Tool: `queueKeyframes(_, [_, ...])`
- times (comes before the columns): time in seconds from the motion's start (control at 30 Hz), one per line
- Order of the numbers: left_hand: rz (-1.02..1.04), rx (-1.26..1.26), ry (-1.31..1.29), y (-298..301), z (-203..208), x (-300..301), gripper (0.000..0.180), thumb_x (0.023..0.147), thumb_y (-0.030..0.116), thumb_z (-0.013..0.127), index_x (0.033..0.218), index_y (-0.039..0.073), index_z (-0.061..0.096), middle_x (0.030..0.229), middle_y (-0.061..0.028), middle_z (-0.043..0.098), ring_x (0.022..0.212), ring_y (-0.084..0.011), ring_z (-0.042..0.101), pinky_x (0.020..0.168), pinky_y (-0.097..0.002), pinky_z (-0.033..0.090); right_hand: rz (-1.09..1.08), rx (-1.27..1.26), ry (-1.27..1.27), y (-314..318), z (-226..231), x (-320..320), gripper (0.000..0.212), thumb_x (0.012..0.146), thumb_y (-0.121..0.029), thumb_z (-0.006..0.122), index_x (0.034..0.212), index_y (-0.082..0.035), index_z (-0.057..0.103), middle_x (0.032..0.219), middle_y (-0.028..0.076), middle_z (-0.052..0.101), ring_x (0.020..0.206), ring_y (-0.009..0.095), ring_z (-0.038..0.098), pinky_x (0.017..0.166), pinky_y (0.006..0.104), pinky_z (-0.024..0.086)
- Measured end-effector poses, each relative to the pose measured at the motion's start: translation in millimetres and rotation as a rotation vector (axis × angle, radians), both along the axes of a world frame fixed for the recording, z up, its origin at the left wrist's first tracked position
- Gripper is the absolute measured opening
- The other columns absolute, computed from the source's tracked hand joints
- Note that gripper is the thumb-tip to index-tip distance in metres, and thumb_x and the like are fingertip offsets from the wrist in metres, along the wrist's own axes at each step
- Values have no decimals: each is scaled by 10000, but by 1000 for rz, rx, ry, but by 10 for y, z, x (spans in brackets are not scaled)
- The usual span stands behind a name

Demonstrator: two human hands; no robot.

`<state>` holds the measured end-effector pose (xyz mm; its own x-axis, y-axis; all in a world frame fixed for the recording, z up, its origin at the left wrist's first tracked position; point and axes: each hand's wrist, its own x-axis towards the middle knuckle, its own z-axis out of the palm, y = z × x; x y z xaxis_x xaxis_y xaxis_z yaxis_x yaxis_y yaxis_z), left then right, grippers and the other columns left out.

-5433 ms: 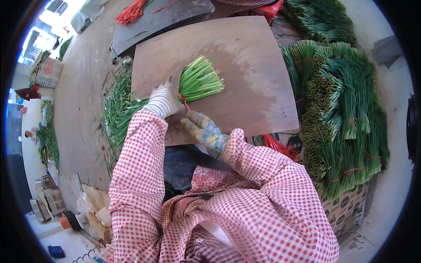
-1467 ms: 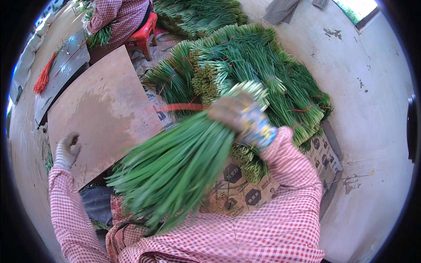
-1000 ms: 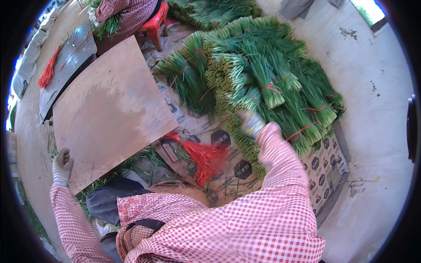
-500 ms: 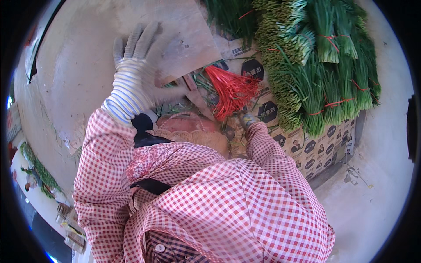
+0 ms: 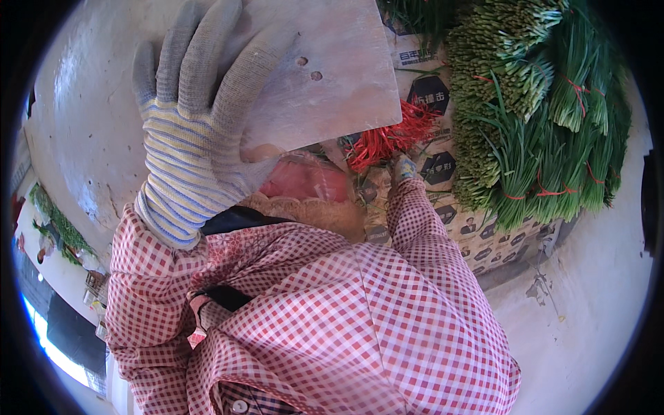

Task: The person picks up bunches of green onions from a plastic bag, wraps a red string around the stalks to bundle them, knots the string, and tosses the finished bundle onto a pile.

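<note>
My left hand (image 5: 200, 117) wears a grey-fingered glove with a striped back. Its fingers lie stretched and apart over a flat grey board (image 5: 346, 76) with two small holes; the thumb is at the near edge, its tip partly hidden. Hand and board are raised together, so I appear to hold the board by that edge. A bundle of red ties (image 5: 394, 142) shows past the board's right corner. Against the bundle's near end is my right hand (image 5: 404, 167), of which only a small part shows beyond the checked sleeve; its fingers are hidden.
Green stalks (image 5: 477, 131) in red-tied bundles are piled at the right, on printed brown cardboard (image 5: 498, 245). Pink material under clear plastic (image 5: 308, 178) lies before my body. Pale floor (image 5: 546, 332) extends around, with more greens (image 5: 59, 218) at the far left.
My left hand and the board have come up closer to view together, the board's corner shifting right over the red ties. My right hand has moved slightly farther away from my body.
</note>
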<state>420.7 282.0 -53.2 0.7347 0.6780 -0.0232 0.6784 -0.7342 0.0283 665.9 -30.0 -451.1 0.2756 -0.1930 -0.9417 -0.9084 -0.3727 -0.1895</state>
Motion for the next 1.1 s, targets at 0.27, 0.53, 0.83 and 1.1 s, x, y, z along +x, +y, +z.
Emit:
queueKeyframes(0.27, [-27,16,-33,48,10,92,739,691,397,709,1334,119,473,1398,-188,385,1303,-400,354,1048,-503,251,-88,59,216,-315,-397,353,302,997,-378,422,842,-121,460,670,45,384,535,168,319,469,319,298])
queueKeyframes(0.53, [-5,17,-56,27,-45,76,830,568,261,749,1340,149,464,1385,-152,401,1288,-381,370,1039,-501,263,-837,564,235,-504,-202,432,157,954,-91,447,1090,-88,523,977,58,548,713,175,501,600,328,429])
queueKeyframes(0.83, [53,117,-78,55,-328,-61,850,573,284,733,1370,284,439,1435,-75,373,1324,-318,342,1072,-514,231,263,444,165,-196,770,409,189,945,-263,564,1090,-144,584,1037,40,576,987,212,562,810,374,476])
queueKeyframes(1.1, [108,-69,58,-74,-362,-180,888,671,591,667,1427,239,360,1501,-96,290,1408,-294,208,1111,-587,97,2066,-98,143,-251,2171,815,365,863,-360,590,1163,-153,600,1058,103,625,994,277,591,840,385,483])
